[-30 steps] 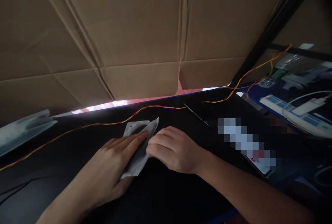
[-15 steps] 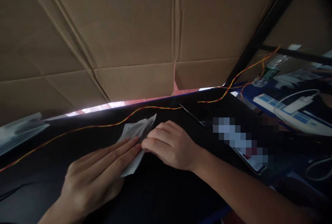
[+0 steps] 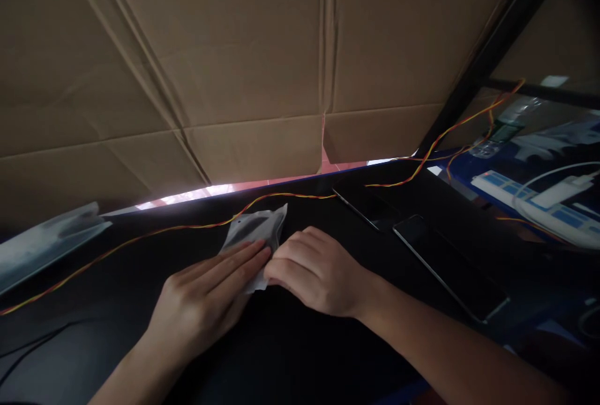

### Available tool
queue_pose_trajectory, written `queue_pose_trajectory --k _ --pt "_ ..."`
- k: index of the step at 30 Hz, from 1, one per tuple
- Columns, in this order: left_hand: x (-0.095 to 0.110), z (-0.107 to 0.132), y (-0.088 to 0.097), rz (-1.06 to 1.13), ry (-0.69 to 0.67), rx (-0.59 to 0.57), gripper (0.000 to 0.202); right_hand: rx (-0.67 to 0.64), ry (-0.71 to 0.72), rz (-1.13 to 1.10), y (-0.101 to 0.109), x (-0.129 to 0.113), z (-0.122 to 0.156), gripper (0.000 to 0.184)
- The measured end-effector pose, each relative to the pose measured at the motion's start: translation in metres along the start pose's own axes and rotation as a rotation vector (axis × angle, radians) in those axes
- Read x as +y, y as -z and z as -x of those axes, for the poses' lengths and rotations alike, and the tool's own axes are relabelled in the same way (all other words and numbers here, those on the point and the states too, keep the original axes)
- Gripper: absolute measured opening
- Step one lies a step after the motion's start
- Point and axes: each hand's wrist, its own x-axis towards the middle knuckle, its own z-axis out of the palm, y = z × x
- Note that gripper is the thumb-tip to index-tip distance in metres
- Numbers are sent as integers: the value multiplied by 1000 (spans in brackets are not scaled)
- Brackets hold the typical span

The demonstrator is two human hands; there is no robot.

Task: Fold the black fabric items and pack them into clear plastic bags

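A small whitish, translucent plastic bag (image 3: 255, 228) lies on the black table in front of me, its upper edge pointing away. My left hand (image 3: 201, 299) presses on it with the fingers stretched out flat and close together. At the bag's right edge, my right hand (image 3: 323, 270) has its fingers curled in a pinch on the plastic. The fingertips of both hands are nearly touching. What the bag contains, if anything, cannot be made out, since the hands cover its lower part.
Two dark phones (image 3: 450, 267) (image 3: 363, 202) lie right of my hands. A yellow-red twisted wire (image 3: 175, 227) crosses behind the bag. Cardboard (image 3: 244, 49) stands at the back. At right are a power strip (image 3: 539, 205) and a plastic bottle (image 3: 504, 127); another plastic bag (image 3: 51, 239) is at left.
My left hand has shifted right and the bag has turned slightly, showing more of its upper part. The nearer phone's screen, bright before, is now dark. The view has swung slightly left.
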Motion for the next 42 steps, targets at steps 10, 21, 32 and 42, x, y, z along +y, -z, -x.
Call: queue_pose_trajectory --k 10,21,32,42 --pt "-1 8 5 21 -38 12 44 -6 -160 -170 8 27 0 15" --pt "0 -10 9 82 -59 -76 36 -69 -62 -86 2 23 3 20" --pt "2 -8 5 -76 -42 -44 19 -54 -45 -153 -2 7 1 20" --pt "16 -10 11 85 -62 99 26 25 29 69 4 3 -2 15"
